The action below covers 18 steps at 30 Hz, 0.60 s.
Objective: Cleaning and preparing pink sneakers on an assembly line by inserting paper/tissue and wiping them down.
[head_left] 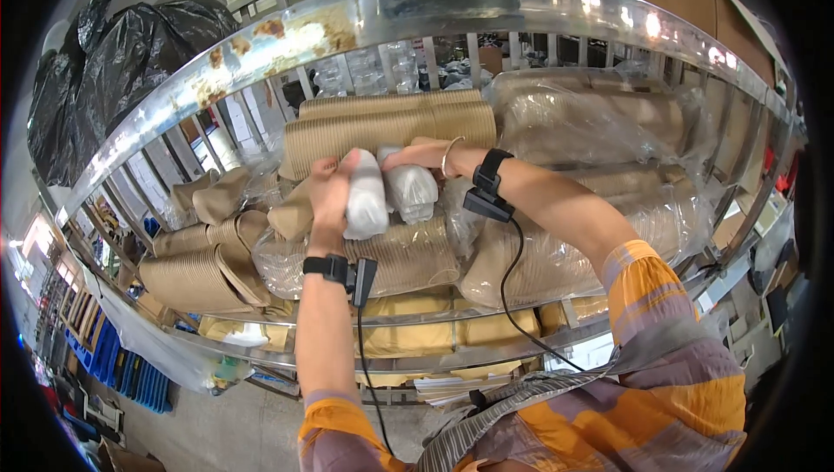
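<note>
My left hand point(328, 194) is closed around the left side of a white plastic-wrapped bundle point(367, 202), its thumb near the top. Beside it, a second white bundle point(412, 192) in crinkled clear film is gripped at its upper end by my right hand point(426, 156). What is inside both bundles cannot be made out. Just behind my hands lie long ribbed stacks of nested brown paper pieces point(391, 130). Under the bundles is another brown stack in clear plastic point(395, 259). A loose brown paper piece point(293, 214) sits by my left hand.
A shiny metal rail point(539, 3) with upright bars curves around the stacks. More bagged brown stacks point(591, 120) lie at right, unbagged ones point(204, 268) at left. Black plastic bags point(130, 72) stand far left, a cardboard box point(678, 7) far right. Yellowish packages point(408, 329) lie below.
</note>
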Each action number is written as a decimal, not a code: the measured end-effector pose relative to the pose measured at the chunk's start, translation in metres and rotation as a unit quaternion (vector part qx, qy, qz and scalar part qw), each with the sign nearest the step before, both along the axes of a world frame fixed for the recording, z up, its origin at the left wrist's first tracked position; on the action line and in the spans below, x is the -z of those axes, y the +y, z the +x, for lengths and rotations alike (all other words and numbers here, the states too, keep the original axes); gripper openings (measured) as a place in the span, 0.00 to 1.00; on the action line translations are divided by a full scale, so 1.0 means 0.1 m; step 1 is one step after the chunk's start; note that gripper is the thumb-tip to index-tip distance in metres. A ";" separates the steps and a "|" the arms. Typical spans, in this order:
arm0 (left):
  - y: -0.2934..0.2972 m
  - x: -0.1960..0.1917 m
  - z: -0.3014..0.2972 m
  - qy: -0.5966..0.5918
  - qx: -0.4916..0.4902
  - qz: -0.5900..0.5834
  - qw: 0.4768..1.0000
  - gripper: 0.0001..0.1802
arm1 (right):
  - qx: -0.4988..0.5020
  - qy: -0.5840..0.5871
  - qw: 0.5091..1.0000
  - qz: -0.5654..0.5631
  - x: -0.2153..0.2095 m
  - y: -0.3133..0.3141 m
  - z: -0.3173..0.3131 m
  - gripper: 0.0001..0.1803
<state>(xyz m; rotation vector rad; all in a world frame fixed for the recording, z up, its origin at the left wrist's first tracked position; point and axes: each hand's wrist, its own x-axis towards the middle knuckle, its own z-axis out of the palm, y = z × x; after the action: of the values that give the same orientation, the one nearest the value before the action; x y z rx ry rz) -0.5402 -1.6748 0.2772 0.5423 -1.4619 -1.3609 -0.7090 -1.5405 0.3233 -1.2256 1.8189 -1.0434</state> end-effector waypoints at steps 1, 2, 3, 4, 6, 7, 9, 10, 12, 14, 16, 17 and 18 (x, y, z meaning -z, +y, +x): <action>-0.13 0.06 -0.07 -0.019 -0.009 0.011 1.000 0.26 | 0.027 0.096 0.994 -0.035 -0.03 0.00 0.02 0.37; -0.24 0.10 -0.13 -0.050 0.012 0.022 0.998 0.25 | 0.079 0.193 0.974 -0.086 -0.05 0.03 0.04 0.37; -0.34 0.13 -0.15 -0.062 -0.008 0.037 0.997 0.25 | 0.128 0.287 0.944 -0.100 -0.08 0.05 0.04 0.36; -0.39 0.15 -0.19 -0.102 -0.126 -0.031 0.986 0.23 | 0.146 0.294 0.925 -0.190 -0.07 0.09 0.06 0.31; -0.42 0.09 -0.18 -0.163 -0.167 -0.114 0.966 0.23 | 0.042 0.143 0.963 -0.225 -0.06 0.17 0.08 0.26; -0.38 0.03 -0.16 -0.214 -0.175 -0.141 0.951 0.24 | -0.027 0.060 0.966 -0.248 -0.04 0.21 0.08 0.24; -0.23 -0.10 -0.10 -0.259 -0.265 -0.234 0.899 0.22 | -0.070 0.167 0.942 -0.282 0.04 0.23 0.10 0.19; -0.13 -0.17 -0.06 -0.272 -0.295 -0.259 0.879 0.22 | -0.067 0.274 0.913 -0.294 0.10 0.22 0.13 0.17; 0.10 -0.23 0.07 -0.215 -0.278 -0.278 0.894 0.22 | -0.058 0.374 0.883 -0.276 0.19 0.16 0.18 0.15; 0.29 -0.14 0.20 -0.035 -0.204 -0.269 0.941 0.23 | -0.055 0.352 0.851 -0.387 0.26 0.05 0.26 0.15; 0.39 0.08 0.24 -0.020 -0.135 -0.363 0.922 0.23 | 0.017 0.334 0.866 -0.373 0.34 -0.07 0.37 0.16; 0.42 0.22 0.21 -0.012 -0.094 -0.438 0.894 0.24 | 0.024 0.325 0.868 -0.374 0.36 -0.14 0.42 0.16; 0.34 0.31 0.24 0.003 0.032 -0.218 0.975 0.24 | 0.047 0.309 0.873 -0.376 0.38 -0.18 0.47 0.16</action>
<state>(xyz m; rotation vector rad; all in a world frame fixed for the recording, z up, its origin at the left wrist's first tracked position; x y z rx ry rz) -0.5164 -1.6406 0.2462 0.2093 -1.7216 -1.0399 -0.6624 -1.5584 0.2848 -2.1455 1.9987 -1.6408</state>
